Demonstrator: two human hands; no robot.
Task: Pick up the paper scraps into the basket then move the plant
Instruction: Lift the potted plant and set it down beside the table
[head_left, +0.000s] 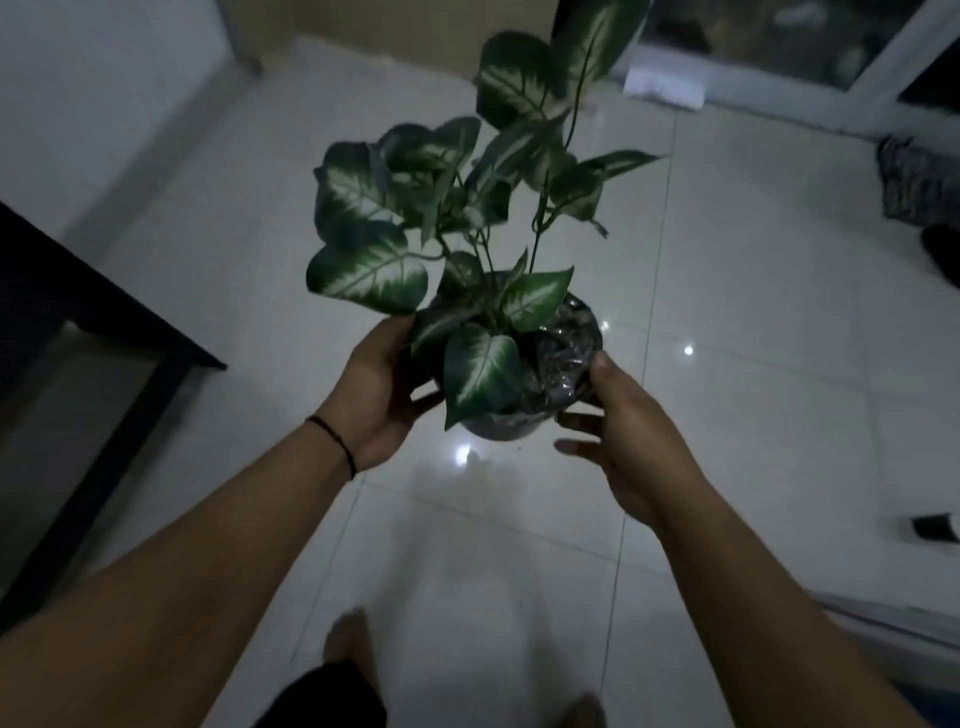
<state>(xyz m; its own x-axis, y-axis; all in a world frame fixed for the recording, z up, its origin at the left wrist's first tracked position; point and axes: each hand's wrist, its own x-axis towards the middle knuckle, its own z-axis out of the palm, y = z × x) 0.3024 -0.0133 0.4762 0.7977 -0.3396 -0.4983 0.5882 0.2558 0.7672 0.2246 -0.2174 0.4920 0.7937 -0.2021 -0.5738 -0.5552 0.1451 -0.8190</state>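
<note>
Now plant (457, 249) held above floor (753, 312), pot (566, 358) gripped by left hand (379, 395) and right hand (623, 431); scraps, basket unseen; placing left.

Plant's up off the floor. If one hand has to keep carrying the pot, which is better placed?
Left, probably. The left hand wraps the pot side, thumb beneath; the right hand touches mostly with spread fingers.

Dim room, glossy white tiled floor (727, 291)
</note>
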